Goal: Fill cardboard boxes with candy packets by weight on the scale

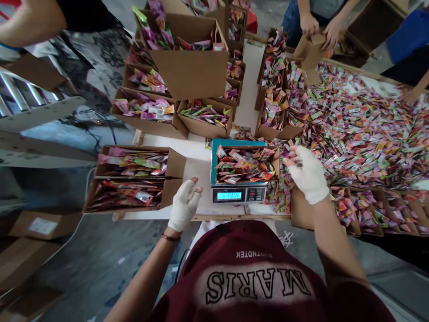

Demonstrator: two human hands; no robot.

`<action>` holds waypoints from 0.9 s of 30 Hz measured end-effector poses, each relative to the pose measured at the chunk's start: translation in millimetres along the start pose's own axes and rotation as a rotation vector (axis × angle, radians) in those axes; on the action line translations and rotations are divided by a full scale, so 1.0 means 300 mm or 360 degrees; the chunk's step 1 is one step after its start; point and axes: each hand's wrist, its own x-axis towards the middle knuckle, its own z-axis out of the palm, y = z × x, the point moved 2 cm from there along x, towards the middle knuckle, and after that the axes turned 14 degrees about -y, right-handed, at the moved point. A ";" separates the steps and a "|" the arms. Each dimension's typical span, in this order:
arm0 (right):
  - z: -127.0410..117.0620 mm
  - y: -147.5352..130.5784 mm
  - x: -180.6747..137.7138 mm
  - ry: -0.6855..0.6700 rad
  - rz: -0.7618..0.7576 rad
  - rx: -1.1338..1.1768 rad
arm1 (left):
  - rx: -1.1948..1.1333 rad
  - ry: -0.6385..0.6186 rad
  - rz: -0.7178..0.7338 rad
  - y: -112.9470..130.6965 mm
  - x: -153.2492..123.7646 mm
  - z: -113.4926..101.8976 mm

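Head view: right hand (308,174) (fingers apart) beside box (276,157) heaped with bright sachets (244,165).

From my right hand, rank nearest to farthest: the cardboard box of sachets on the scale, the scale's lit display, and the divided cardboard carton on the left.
1. The cardboard box of sachets on the scale, just left of the white-wrapped right hand.
2. The lit display, farther left on the scale's front.
3. The divided cardboard carton, far left.
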 end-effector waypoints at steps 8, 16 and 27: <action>0.184 -0.243 0.176 -0.0671 -0.0273 -0.0423 | -0.0039 0.0046 0.0089 0.086 0.038 -0.003; 0.261 -0.224 0.207 -0.0890 -0.0151 -0.0506 | -0.0519 -0.0178 -0.0255 -0.018 -0.125 0.041; -0.066 -0.003 -0.042 0.0464 -0.0088 0.0723 | -0.1563 0.0732 -0.0777 -0.204 -0.066 -0.195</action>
